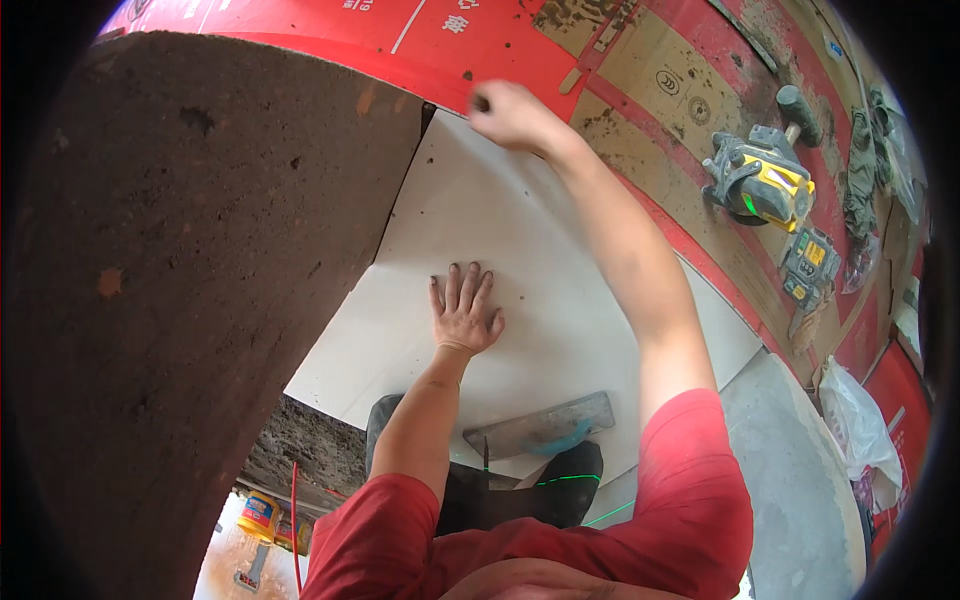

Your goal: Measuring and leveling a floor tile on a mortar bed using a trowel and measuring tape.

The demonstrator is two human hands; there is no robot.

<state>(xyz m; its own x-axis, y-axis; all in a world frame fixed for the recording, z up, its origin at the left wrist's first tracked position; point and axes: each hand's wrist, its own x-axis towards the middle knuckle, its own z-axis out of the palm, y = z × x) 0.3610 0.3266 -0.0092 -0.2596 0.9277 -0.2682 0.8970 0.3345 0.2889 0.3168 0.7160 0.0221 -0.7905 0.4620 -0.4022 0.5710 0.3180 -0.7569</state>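
I have the left hand point(463, 312) palm down, fingers spread, gripping nothing. The right hand point(510, 115) is curled near the far edge; motion blur keeps me from telling whether it holds anything. The white panel point(570, 270) lies beneath the left palm, beside the dark brown surface point(200, 220). I judge the panel laid but its positioning unfinished; a rough, dark strip point(310, 440) remains uncovered at lower left. A float point(540, 425) rests by the knees, and farther right sit a yellow-and-black device point(765, 182) and mallet point(798, 115).
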